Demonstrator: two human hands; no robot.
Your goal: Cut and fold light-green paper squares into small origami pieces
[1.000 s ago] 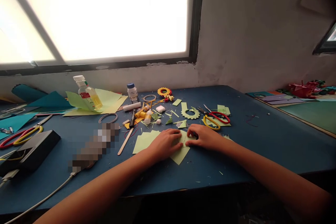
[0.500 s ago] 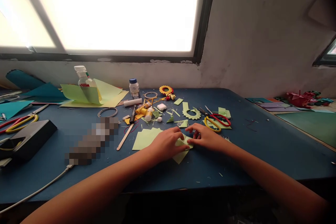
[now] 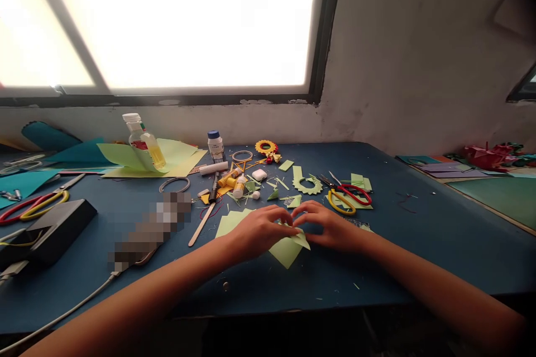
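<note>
My left hand [image 3: 260, 230] and my right hand [image 3: 330, 227] meet at the middle of the blue table [image 3: 419, 234], fingertips almost touching. Both are curled and pinch a small light green paper piece [image 3: 288, 248] that lies partly folded beneath them. More light green sheets [image 3: 229, 223] lie just left of my left hand. Red and yellow scissors [image 3: 347, 196] rest right behind my right hand on green scraps.
Behind the hands lie a green cut-out ring [image 3: 307, 184], a paper sunflower [image 3: 266, 148], glue bottles [image 3: 215, 145], a wooden stick [image 3: 201, 223] and paper scraps. A liquid bottle [image 3: 144, 145] stands on green sheets at the back left. A black box [image 3: 54, 228], second scissors [image 3: 31, 207] and a cable [image 3: 62, 318] are left.
Both hands have lifted off the flat paper and drawn together, fingers now curled and pinching the fold. The view shifted slightly.
</note>
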